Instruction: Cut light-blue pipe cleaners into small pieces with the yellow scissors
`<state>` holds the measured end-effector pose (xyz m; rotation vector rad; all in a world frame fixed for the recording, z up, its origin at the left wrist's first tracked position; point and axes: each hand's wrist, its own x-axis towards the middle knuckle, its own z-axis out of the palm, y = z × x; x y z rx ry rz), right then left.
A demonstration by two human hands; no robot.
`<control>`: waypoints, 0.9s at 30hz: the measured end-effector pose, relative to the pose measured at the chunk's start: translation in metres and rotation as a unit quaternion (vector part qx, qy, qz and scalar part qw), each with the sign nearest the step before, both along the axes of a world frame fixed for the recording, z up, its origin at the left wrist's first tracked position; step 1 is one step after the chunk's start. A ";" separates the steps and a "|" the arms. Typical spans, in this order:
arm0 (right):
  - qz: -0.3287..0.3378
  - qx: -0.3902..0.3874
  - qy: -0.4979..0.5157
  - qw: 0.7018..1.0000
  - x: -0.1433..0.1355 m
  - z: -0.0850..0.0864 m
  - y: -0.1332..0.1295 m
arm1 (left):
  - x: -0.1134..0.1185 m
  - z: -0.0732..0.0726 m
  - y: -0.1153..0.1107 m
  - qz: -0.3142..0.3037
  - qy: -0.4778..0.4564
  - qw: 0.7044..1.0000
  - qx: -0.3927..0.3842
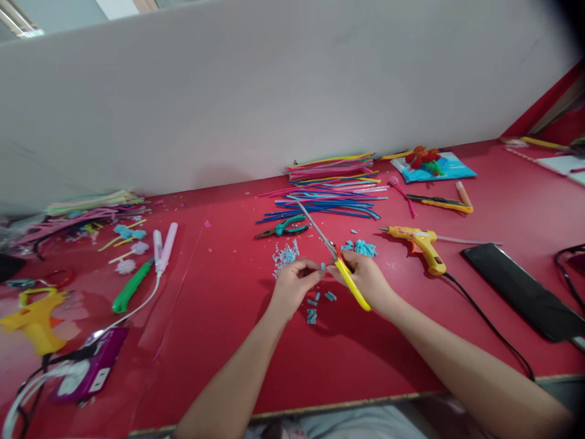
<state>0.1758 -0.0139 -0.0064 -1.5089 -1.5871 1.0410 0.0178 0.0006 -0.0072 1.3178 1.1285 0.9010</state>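
At the middle of the red table my left hand (298, 283) pinches a small light-blue piece (323, 267) between thumb and fingertips. Close beside it, my right hand (365, 277) is closed around yellow-handled scissors (351, 284), whose blades point away to the upper left. The right fingertips come near the same blue piece; whether they touch it I cannot tell. Several short blue pieces (311, 316) lie below the hands. A heap of tiny blue clippings (286, 253) is left of my left hand, and a blue tufted bundle (365, 248) sits just beyond my right hand.
Green-handled pliers (283, 228) and bundles of coloured pipe cleaners (329, 204) lie toward the white partition. A yellow glue gun (423, 244) and a black phone (521, 289) are at right. Leftward are a green-handled knife (131, 288), a purple power strip (94, 369) and another glue gun (36, 320).
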 end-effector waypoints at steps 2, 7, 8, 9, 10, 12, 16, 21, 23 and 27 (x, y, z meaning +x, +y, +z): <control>0.008 0.001 0.010 1.000 -0.001 0.000 -0.001 | 0.001 0.001 -0.002 -0.030 0.016 0.999 0.017; 0.020 0.006 0.012 1.000 -0.002 -0.003 -0.002 | 0.002 0.000 -0.006 -0.060 0.067 0.994 0.068; 0.021 0.005 0.010 1.000 -0.002 -0.004 -0.002 | 0.002 -0.001 -0.006 -0.059 0.071 0.993 0.072; 0.020 0.007 0.006 1.000 -0.003 -0.004 -0.002 | 0.002 -0.001 -0.006 -0.056 0.073 0.993 0.075; 0.017 0.009 0.001 1.000 -0.003 -0.005 -0.002 | 0.002 0.000 -0.006 -0.054 0.072 0.993 0.077; 0.005 0.014 -0.007 1.000 -0.003 -0.006 -0.002 | 0.003 0.001 -0.006 -0.054 0.064 0.994 0.072; -0.007 0.018 -0.012 1.000 -0.004 -0.006 -0.003 | 0.005 0.004 -0.007 -0.048 0.033 0.997 0.043; 0.009 0.029 -0.038 0.999 -0.001 -0.004 -0.002 | 0.006 0.003 -0.006 0.005 -0.008 1.000 0.013; 0.021 0.033 -0.074 0.996 0.002 -0.002 -0.001 | 0.003 0.002 -0.004 0.059 -0.035 0.998 -0.012; 0.053 0.041 -0.208 0.976 0.006 0.004 -0.003 | -0.006 0.001 0.004 0.159 -0.125 0.979 -0.039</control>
